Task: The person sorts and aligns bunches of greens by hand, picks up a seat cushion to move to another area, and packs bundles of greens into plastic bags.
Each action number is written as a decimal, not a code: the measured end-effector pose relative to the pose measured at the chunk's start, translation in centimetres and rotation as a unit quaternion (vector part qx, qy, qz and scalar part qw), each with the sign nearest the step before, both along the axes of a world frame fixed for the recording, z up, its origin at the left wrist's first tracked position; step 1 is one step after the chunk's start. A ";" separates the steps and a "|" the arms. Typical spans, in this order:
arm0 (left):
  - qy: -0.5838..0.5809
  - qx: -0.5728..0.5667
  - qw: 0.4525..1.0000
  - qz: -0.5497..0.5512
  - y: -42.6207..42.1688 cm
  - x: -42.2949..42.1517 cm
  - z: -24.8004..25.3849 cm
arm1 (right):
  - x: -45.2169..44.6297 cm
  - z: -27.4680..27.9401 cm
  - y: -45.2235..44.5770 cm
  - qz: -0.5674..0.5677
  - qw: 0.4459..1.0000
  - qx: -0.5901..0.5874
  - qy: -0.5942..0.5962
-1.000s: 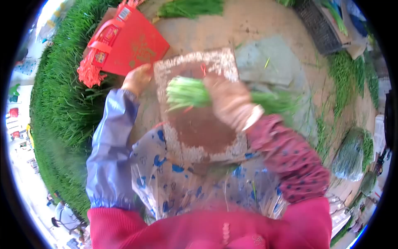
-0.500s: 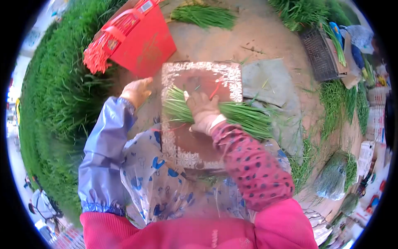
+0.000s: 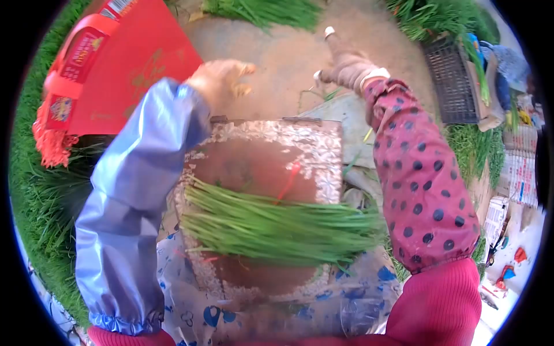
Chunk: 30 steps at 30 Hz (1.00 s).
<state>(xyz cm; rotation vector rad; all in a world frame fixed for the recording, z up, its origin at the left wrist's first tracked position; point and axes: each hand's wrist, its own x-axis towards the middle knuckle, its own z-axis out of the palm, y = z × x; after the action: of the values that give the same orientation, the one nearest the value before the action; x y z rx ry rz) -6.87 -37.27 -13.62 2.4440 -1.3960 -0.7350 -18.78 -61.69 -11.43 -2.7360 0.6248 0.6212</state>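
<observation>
A loose bundle of long green stalks (image 3: pixel 277 228) lies across the brown board with a worn white patterned border (image 3: pixel 323 153). Red ties (image 3: pixel 288 181) show at the bundle's upper edge. My left hand (image 3: pixel 222 83), fingers apart and empty, is over the ground beyond the board's upper left corner, beside the red bag (image 3: pixel 138 63). Gloved, with pale fingertips, my right hand (image 3: pixel 346 63) reaches past the board's upper right, its fingers spread and holding nothing. More green stalks (image 3: pixel 268 11) lie on the ground ahead of both hands.
Dense green stalks (image 3: pixel 34 230) line the left side. A dark plastic crate (image 3: pixel 453 81) stands at the upper right, with heaped greens (image 3: pixel 427 17) beyond it. A grey cloth (image 3: pixel 340 121) lies right of the board. Patterned clear plastic (image 3: pixel 231 317) covers the lap.
My right hand has let go of the bundle and moved forward past the board. My left hand has moved right and forward. The bundle now lies nearer my body in view.
</observation>
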 end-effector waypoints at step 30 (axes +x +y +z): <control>-0.059 0.351 0.934 0.030 -9.7 10.5 -24.0 | 24.4 -18.3 -8.0 -0.025 0.987 -0.151 -0.043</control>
<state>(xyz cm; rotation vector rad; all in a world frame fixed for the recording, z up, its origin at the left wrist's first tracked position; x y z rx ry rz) 3.63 -46.95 -37.60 3.0847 -1.2317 -1.2690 5.59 -69.66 -29.77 -2.9942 0.8240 0.4223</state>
